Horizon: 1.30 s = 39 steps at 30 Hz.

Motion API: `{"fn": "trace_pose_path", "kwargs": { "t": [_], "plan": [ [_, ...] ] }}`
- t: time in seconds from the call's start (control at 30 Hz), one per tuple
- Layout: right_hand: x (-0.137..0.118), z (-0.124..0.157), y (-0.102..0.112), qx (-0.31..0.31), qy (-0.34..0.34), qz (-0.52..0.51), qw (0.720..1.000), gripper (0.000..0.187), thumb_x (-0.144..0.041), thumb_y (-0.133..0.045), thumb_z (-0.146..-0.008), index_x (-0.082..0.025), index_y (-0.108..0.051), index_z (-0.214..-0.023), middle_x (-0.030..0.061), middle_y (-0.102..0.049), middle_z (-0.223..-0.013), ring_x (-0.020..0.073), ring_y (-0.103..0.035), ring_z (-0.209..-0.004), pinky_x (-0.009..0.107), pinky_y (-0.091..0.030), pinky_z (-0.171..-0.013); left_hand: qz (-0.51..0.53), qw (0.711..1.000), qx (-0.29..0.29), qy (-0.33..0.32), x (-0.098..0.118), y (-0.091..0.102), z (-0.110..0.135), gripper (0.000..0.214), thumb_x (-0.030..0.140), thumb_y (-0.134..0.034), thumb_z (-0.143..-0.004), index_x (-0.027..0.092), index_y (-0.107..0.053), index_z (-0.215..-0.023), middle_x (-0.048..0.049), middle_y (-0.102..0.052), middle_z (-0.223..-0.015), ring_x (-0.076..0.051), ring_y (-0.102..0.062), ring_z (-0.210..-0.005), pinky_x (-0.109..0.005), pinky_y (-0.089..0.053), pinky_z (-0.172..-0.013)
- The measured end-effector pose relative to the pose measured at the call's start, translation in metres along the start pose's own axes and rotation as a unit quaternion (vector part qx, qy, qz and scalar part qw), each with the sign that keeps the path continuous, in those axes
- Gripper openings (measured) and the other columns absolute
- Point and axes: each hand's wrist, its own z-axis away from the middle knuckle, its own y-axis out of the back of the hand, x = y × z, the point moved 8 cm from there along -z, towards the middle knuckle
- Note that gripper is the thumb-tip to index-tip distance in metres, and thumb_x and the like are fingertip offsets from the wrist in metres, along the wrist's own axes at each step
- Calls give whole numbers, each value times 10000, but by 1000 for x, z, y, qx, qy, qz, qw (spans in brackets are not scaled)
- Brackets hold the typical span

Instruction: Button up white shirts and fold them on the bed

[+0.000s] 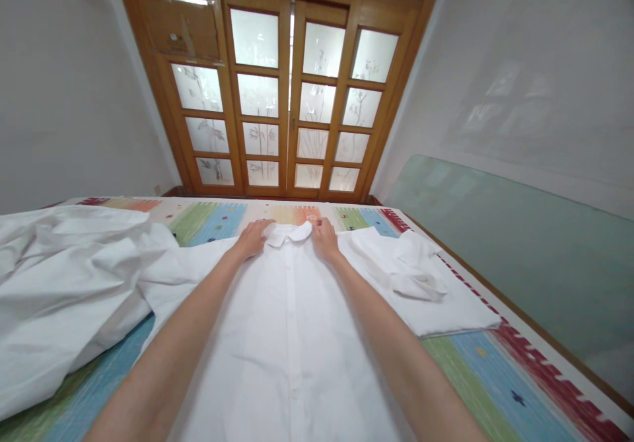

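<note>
A white button-front shirt (292, 336) with a rounded collar (288, 233) lies front up, its collar away from me. At the collar's left end, my left hand (251, 240) has its fingers closed on the cloth. On the other end, my right hand (325, 238) pinches the shirt beside the collar. Both forearms reach over the shirt's body. The undersides of my fingers are hidden.
More white cloth (74, 283) lies heaped at left. Folded white cloth (421, 277) with a loose strap lies at right. Beneath is a striped colourful bedspread (475, 363). A pale green panel (510, 244) borders the right side, and wooden glazed doors (287, 125) stand behind.
</note>
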Motion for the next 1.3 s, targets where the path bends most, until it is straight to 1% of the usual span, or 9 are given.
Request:
{"fn": "trace_pose_path", "kwargs": {
  "t": [0.07, 0.13, 0.27, 0.47, 0.67, 0.8, 1.0, 1.17, 1.3],
  "plan": [
    [-4, -15, -2, 2, 25, -25, 999, 433, -313, -219, -986, -190, -484, -1305, 97, -566, -1296, 218, -487, -1180, 344, -357, -995, -15, 999, -34, -6, -2, -5, -3, 457, 102, -467, -798, 226, -587, -1221, -77, -600, -1264, -230, -520, -1208, -360, -377, -1056],
    [-12, -29, -11, -30, 79, -23, 996, 398, -273, -301, -971, -202, -518, -1296, 90, -577, -1293, 223, -480, -1200, 360, -334, -1023, -10, 999, -45, -14, -3, -5, -7, 401, 101, -492, -782, 201, -622, -1147, -89, -634, -1189, -231, -554, -1162, -342, -391, -1039],
    [-22, -46, -28, -113, 167, -10, 979, 273, -228, -504, -893, -216, -646, -1126, 77, -645, -1169, 221, -544, -1098, 352, -369, -976, 22, 999, -11, -32, -2, 8, -9, 372, 89, -539, -726, 203, -635, -1067, -75, -657, -1129, -230, -579, -1111, -318, -407, -1006],
    [-15, -59, -15, -112, 170, -30, 979, 145, -263, -673, -759, -156, -663, -857, 34, -628, -851, 158, -532, -783, 274, -416, -750, 72, 997, 14, -13, -8, 19, -7, 305, 186, -620, -682, 186, -659, -984, -21, -650, -822, -202, -603, -807, -303, -463, -794],
    [-16, -48, -11, -176, 228, -71, 955, 132, -249, -636, -772, -155, -652, -862, -19, -588, -751, 115, -472, -671, 223, -371, -652, 147, 987, 59, 16, -15, 23, -8, 197, 242, -592, -722, 168, -673, -886, 0, -608, -731, -159, -561, -696, -279, -447, -723],
    [-14, -42, -12, -149, 195, -21, 969, 111, -217, -615, -797, -159, -642, -888, 11, -647, -830, 140, -539, -747, 232, -383, -689, 151, 985, 77, 20, -13, 26, -7, 178, 210, -568, -762, 172, -651, -915, -4, -609, -763, -145, -555, -686, -265, -438, -722],
    [-15, -29, -14, -90, 113, 60, 988, 341, -278, -536, -898, -196, -487, -1226, 107, -626, -1198, 231, -592, -1032, 299, -416, -807, 96, 990, 84, 57, -13, 23, -6, 323, 246, -518, -851, 166, -568, -1160, -39, -656, -831, -182, -609, -804, -277, -441, -773],
    [-7, -18, -10, -80, 74, 102, 989, 420, -434, -470, -940, -196, -443, -1285, 122, -579, -1303, 265, -540, -1175, 375, -385, -932, 42, 997, 21, 65, -19, 8, -2, 311, 404, -506, -884, 141, -659, -952, -106, -700, -873, -222, -639, -865, -288, -442, -774],
    [-1, -15, -2, -115, 61, 156, 979, 458, -532, -477, -912, -193, -526, -1215, 129, -629, -1229, 280, -573, -1129, 369, -413, -890, 10, 998, 8, 63, -24, 6, 1, 312, 417, -525, -871, 142, -673, -858, -131, -705, -931, -234, -637, -881, -293, -444, -769]
  ]
}}
